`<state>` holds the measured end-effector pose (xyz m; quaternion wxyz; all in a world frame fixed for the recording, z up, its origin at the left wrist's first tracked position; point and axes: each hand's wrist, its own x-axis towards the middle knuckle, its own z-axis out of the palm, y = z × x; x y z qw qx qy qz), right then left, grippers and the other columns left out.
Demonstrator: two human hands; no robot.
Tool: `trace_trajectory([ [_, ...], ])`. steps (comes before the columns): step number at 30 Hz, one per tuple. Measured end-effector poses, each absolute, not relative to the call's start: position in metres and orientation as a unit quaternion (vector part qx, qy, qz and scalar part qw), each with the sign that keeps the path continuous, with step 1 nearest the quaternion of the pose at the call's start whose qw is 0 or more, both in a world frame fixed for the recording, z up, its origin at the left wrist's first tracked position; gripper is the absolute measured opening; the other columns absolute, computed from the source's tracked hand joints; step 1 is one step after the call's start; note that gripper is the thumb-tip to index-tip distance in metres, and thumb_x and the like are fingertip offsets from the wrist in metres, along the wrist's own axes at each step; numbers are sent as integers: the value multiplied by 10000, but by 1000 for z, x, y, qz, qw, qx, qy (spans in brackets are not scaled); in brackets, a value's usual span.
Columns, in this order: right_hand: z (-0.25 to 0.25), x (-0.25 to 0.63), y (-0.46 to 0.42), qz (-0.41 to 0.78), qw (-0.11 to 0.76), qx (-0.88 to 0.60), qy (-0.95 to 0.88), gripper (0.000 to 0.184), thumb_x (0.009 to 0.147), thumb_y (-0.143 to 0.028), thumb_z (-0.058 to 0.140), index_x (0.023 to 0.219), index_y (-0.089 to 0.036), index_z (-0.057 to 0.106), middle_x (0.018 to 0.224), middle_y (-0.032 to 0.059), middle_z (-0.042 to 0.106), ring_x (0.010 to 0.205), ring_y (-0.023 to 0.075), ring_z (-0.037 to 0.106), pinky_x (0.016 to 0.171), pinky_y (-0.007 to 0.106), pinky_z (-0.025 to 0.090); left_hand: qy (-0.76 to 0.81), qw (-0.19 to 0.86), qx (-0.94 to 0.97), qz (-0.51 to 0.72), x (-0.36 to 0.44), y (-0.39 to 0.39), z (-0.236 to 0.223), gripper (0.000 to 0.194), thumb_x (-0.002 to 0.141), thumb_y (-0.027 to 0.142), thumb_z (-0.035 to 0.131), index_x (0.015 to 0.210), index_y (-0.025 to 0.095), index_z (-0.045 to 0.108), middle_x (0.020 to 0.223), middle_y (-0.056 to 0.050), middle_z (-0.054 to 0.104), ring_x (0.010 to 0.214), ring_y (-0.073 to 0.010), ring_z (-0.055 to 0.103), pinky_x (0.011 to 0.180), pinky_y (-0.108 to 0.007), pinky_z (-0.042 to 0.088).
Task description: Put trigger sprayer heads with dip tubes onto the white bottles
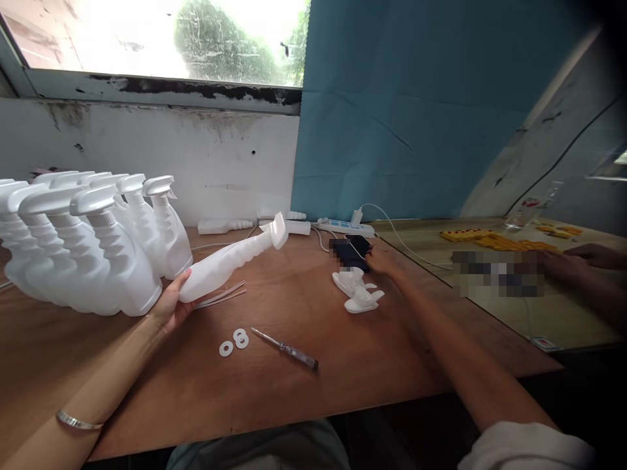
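Note:
My left hand (171, 303) grips the base of a white spray bottle (230, 258), held tilted above the wooden table (294, 378) with its trigger head pointing right. My right hand (385, 261) reaches far across the table and rests beside a dark phone (356, 248); its fingers are mostly hidden. Two loose white trigger heads (357, 290) lie just in front of that hand. Thin white tubes (223, 297) lie under the held bottle.
A row of several white spray bottles (83, 248) stands at the left. Two white washers (234, 343) and a screwdriver (287, 349) lie mid-table. A power strip (345, 227) sits at the back. Another person's hands (582, 258) work at the right table with yellow parts (494, 240).

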<state>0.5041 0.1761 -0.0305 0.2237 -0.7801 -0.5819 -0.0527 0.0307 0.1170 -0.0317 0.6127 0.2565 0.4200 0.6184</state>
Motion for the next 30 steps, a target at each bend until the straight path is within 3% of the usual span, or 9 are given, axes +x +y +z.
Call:
trace_trajectory([
  [3,-18,470,174,-47,289,-759,-581,417,778,-148,399,1185,-62,384,1187,200,517,1148,276,453,954,419,315,411,632,247,609,33,116,-32,173,844,173,467,958,91,569,819,-74,641,656,-155,629,569,-271,571],
  [5,-6,429,167,-22,336,-711,-617,471,801,-207,426,1251,-144,304,1284,132,456,1192,202,425,960,346,348,393,646,238,610,36,115,-32,216,857,182,447,1029,106,552,892,-83,635,709,-168,634,600,-299,574],
  [7,6,376,157,143,453,-528,-704,599,754,-288,559,1271,-191,273,1328,112,412,1223,209,397,971,372,356,369,656,231,616,38,113,-31,279,871,186,423,1136,159,505,967,-78,620,742,-164,633,624,-313,573],
  [9,19,319,145,252,484,-384,-745,759,668,-379,668,1287,-237,252,1398,79,315,1266,215,336,1000,380,342,351,664,228,620,41,111,-29,339,886,194,396,1220,224,441,1018,-70,604,753,-154,631,634,-315,569],
  [11,33,268,137,307,538,-317,-718,800,609,-411,709,1265,-239,285,1380,74,337,1247,225,360,996,375,357,341,674,233,613,42,109,-28,362,896,211,375,1254,261,406,1045,-67,592,753,-148,629,627,-304,566],
  [15,54,201,132,350,685,-266,-580,550,674,-429,645,1134,-237,412,1245,56,479,1145,210,468,881,304,462,345,698,251,575,43,107,-30,377,894,261,378,1271,267,382,1033,-72,587,716,-140,626,568,-249,548],
  [19,61,178,140,341,752,-304,-475,377,751,-472,528,1024,-222,460,1060,46,575,972,195,573,807,301,486,378,680,330,535,42,108,-37,447,842,341,466,1274,277,372,1036,-73,586,671,-151,625,544,-262,531],
  [25,71,204,163,346,776,-274,-452,260,690,-396,559,836,-182,573,865,15,628,862,161,590,742,291,486,393,605,427,545,43,107,-36,525,710,336,621,1202,248,462,1081,-38,591,894,-156,588,771,-258,471],
  [30,78,244,182,393,725,-281,-491,177,592,-273,598,738,-175,603,769,-5,639,796,149,595,700,283,478,403,603,423,542,38,109,-37,428,681,354,606,1064,173,543,1053,-101,603,973,-215,567,832,-331,433],
])
